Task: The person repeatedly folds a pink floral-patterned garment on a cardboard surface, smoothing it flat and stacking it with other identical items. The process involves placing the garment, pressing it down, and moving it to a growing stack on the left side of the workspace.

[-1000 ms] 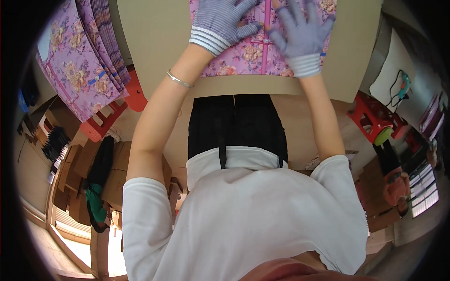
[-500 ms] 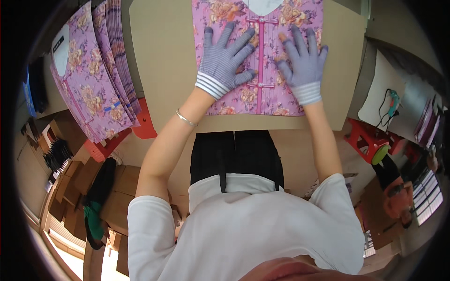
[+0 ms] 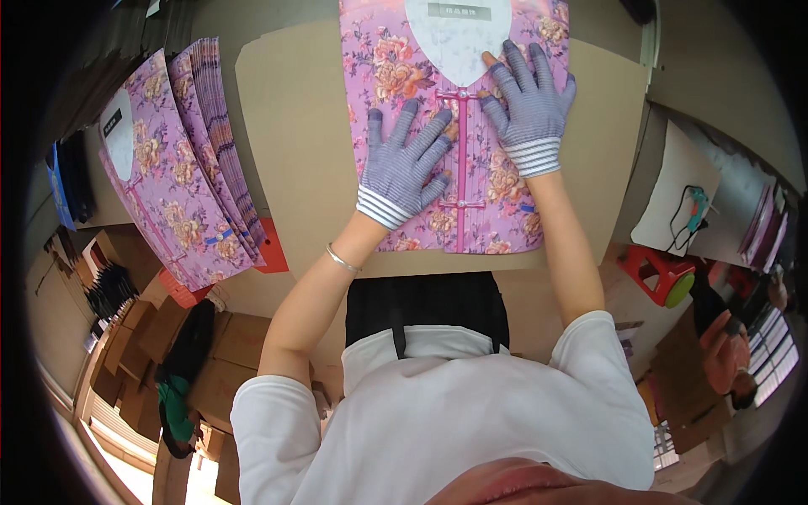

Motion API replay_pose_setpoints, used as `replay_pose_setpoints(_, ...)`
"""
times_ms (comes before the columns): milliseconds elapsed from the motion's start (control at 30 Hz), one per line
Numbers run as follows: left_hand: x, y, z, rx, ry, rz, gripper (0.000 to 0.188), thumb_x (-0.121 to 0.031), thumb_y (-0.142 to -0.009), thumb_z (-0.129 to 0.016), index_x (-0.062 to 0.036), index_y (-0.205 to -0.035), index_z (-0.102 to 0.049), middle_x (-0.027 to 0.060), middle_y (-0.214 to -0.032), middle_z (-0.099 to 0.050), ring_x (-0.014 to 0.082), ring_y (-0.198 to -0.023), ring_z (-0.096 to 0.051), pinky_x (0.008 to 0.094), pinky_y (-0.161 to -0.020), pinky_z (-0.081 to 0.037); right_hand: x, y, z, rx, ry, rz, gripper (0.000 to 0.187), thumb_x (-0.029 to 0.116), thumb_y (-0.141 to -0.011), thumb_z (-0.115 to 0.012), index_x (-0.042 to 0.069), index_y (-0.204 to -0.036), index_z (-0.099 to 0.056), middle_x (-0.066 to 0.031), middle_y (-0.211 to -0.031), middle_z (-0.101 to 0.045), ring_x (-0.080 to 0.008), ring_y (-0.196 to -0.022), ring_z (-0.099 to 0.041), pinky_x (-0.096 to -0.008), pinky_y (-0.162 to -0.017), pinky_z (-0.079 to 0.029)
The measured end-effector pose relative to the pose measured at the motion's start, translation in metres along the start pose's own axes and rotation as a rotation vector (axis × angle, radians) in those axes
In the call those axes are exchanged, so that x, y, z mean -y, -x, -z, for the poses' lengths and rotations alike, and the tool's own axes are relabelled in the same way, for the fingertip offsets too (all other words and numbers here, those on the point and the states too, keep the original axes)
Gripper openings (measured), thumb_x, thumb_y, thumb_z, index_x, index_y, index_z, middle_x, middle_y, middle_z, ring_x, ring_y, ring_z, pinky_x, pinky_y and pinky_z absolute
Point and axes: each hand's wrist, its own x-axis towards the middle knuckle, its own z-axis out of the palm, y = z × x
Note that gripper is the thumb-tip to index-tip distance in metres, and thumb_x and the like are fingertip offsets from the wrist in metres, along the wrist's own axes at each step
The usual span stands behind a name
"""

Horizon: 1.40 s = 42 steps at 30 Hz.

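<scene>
Flat in front of me lies a folded purple floral garment with a white card showing at its neckline and a pink fastening strip down the middle. It rests on a tan cardboard sheet. My left hand, in a grey-purple glove with white cuff stripes, presses flat on the garment's left half, fingers spread. Higher up, my right hand, gloved alike, lies spread on the right half beside the neckline. A small blue tag shows near the garment's lower right. Neither hand grips anything.
Stacked folded floral garments stand to the left. On the right, a green-handled tool with a black cord lies on a white board. A red stool is below it. Two other people are farther off, one at each side.
My right hand has slid upward toward the neckline and off the lower right, uncovering the blue tag. My left hand stays spread on the left half. The whole view has shifted, showing more neckline card.
</scene>
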Motion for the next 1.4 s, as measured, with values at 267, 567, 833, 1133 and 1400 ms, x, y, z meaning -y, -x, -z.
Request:
replay_pose_setpoints(267,-0.004,-0.002,0.001,-0.006,-0.001,0.030,0.049,-0.035,-0.079,-0.067,-0.0128,-0.122,-0.064,0.0025,-0.154,-0.041,0.0390,-0.144,-0.028,0.0715,-0.111,-0.014,0.001,-0.003,-0.008,-0.075,0.040,-0.020,0.050,0.042,-0.085,-0.065,0.030,-0.134,-0.059,-0.0012,-0.141,-0.055,-0.0287,-0.133,-0.045,-0.0695,-0.099,-0.027)
replay_pose_setpoints(567,0.000,0.001,-0.006,-0.040,-0.023,0.019,0.051,-0.033,-0.078,-0.067,-0.0143,-0.126,-0.063,0.0026,-0.154,-0.040,0.0360,-0.143,-0.031,0.0704,-0.111,-0.017,0.003,-0.004,-0.011,-0.112,0.080,-0.001,0.044,0.041,-0.090,-0.060,0.030,-0.133,-0.059,0.0002,-0.142,-0.054,-0.0260,-0.134,-0.045,-0.0641,-0.101,-0.028)
replay_pose_setpoints(833,-0.002,0.001,-0.013,-0.129,-0.016,0.045,0.051,-0.033,-0.078,-0.067,-0.0133,-0.126,-0.063,0.0039,-0.152,-0.042,0.0324,-0.143,-0.033,0.0681,-0.112,-0.019,0.007,-0.007,-0.012,-0.150,0.098,-0.035,0.045,0.039,-0.088,-0.060,0.027,-0.131,-0.060,-0.0028,-0.141,-0.054,-0.0286,-0.134,-0.044,-0.0634,-0.100,-0.030)
replay_pose_setpoints(1133,-0.012,-0.004,-0.013,-0.156,-0.063,0.092,0.047,-0.032,-0.080,-0.064,-0.0101,-0.123,-0.063,0.0082,-0.150,-0.043,0.0342,-0.141,-0.035,0.0676,-0.112,-0.019,-0.001,-0.009,-0.021,-0.173,0.190,-0.035,0.046,0.042,-0.088,-0.062,0.033,-0.133,-0.059,0.0014,-0.141,-0.055,-0.0257,-0.134,-0.045,-0.0649,-0.097,-0.031)
replay_pose_setpoints(1400,-0.010,-0.003,-0.014,-0.131,-0.022,0.072,0.048,-0.030,-0.081,-0.064,-0.0095,-0.125,-0.061,0.0098,-0.151,-0.042,0.0368,-0.142,-0.033,0.0662,-0.114,-0.016,0.002,-0.007,-0.022,-0.190,0.129,-0.018,0.047,0.042,-0.087,-0.062,0.035,-0.133,-0.058,0.0018,-0.141,-0.055,-0.0262,-0.134,-0.045,-0.0659,-0.097,-0.029)
